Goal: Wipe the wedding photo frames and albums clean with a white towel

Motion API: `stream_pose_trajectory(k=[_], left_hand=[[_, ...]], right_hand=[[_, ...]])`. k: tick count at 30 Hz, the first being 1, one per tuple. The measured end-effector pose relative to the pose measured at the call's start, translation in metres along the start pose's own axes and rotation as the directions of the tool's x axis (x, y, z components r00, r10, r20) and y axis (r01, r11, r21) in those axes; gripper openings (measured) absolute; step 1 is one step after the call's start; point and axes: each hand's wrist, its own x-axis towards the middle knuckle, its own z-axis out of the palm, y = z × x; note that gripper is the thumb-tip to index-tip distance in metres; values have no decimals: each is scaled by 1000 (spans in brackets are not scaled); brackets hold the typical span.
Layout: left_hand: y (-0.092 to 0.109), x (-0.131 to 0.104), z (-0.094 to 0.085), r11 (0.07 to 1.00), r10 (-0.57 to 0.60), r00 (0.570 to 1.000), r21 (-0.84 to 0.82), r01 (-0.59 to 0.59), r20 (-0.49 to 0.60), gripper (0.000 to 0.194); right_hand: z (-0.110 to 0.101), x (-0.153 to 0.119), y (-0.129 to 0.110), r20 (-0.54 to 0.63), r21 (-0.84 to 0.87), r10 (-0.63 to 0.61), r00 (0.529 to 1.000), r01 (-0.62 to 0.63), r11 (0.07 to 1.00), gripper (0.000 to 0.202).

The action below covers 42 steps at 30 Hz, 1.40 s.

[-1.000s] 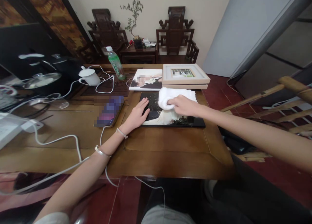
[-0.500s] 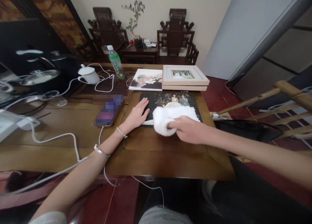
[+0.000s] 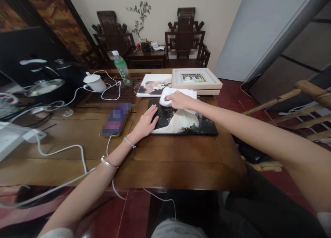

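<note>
A dark wedding photo panel [image 3: 178, 122] lies flat on the wooden table [image 3: 178, 162] in front of me. My left hand [image 3: 146, 122] rests on its left edge with the fingers stretched out. At the panel's far side, my right hand [image 3: 179, 100] is closed on a folded white towel [image 3: 167, 93]. The towel and my right forearm hide the panel's upper part. Just behind the towel are a white-edged photo panel [image 3: 155, 84] and a stack of light wood picture frames [image 3: 217, 83].
Left of my left hand lies a phone [image 3: 116, 119] with a white cable. Farther back stand a green-labelled bottle [image 3: 122, 69] and a white lidded cup [image 3: 94, 82]. Cables and a white power strip [image 3: 10, 139] cover the left side. A wooden chair [image 3: 274, 100] stands at the right.
My right hand has moved the towel away from me, from the panel's near edge to its far edge. The pale dress in the picture now shows. My left hand stays in place.
</note>
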Motion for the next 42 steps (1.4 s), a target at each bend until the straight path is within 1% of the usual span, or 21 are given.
stream_pose_trajectory(k=[2,4,7,10,14,17,20,24,26,28,30,32,34,36,39,42], left_hand=[[0,0,0,1000,4,1000,-8,-4,-11,52],[-1,0,1,1000,18,1000,-21,-18,-18,50],[-2,0,1,999,31,999,-25,-31,-14,50],[-1,-1,1,1000,5,1000,-12,-5,-8,50],[1,-2,1,1000,-21,1000,-6,21,-10,49],[2,-2,1,1000,-17,1000,2,17,-13,49],[2,-1,1,1000,-1,1000,13,1,-21,49],[0,-1,2,1000,8,999,12,-8,-31,49],[0,-1,2,1000,7,999,9,-7,-36,49],[0,-1,2,1000,7,999,0,-7,-41,49],[1,0,1,1000,6,998,-22,-7,-57,50],[4,0,-1,998,-4,995,-61,-2,-99,52],[9,-1,-4,993,-25,986,-118,5,-167,56],[13,-1,-8,983,-46,971,-184,2,-235,60],[16,-2,-11,967,-88,951,-254,10,-295,66],[16,-2,-12,965,-108,941,-263,21,-320,71]], right_hand=[[5,-7,-12,13,-20,4,1000,-3,1000,47],[11,-23,-26,20,-27,-25,999,25,999,48],[19,-55,-46,42,-42,-57,997,59,997,48],[26,-92,-61,87,-11,-93,992,94,995,46],[27,-130,-69,124,79,-178,976,169,982,44],[23,-141,-61,131,143,-204,970,185,972,44],[16,-136,-38,131,172,-186,974,163,972,39],[6,-111,-4,50,59,-117,992,114,992,34],[3,-95,6,24,10,-75,997,75,997,35],[1,-78,10,26,-29,-35,999,36,999,37],[2,-61,7,27,-61,-11,1000,13,998,40],[5,-46,0,27,-81,-19,999,21,996,43],[9,-34,-9,28,-88,-67,997,69,994,46],[13,-28,-21,32,-93,-144,989,146,985,48],[19,-30,-38,51,-89,-260,964,263,961,47],[24,-46,-52,99,-32,-367,925,372,928,47]])
